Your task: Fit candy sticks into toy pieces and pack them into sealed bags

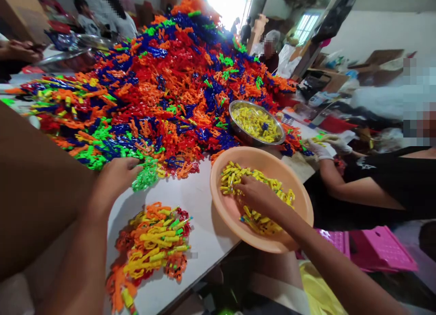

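My left hand (117, 174) rests at the near edge of a huge heap of coloured plastic parts (163, 88) and grips a green plastic piece (146, 176). Over to the right, my right hand (257, 194) reaches into a peach plastic bowl (221, 201) and its fingers close on small yellow pieces (254, 174) lying inside. A small pile of assembled orange, yellow and red pieces (153, 247) lies on the white table (200, 206) between my arms.
A metal bowl (257, 122) of yellow pieces sits behind the peach bowl. A co-worker's gloved hand (323, 147) works at the right. Pink crates (371, 249) stand on the floor. More people sit at the far side.
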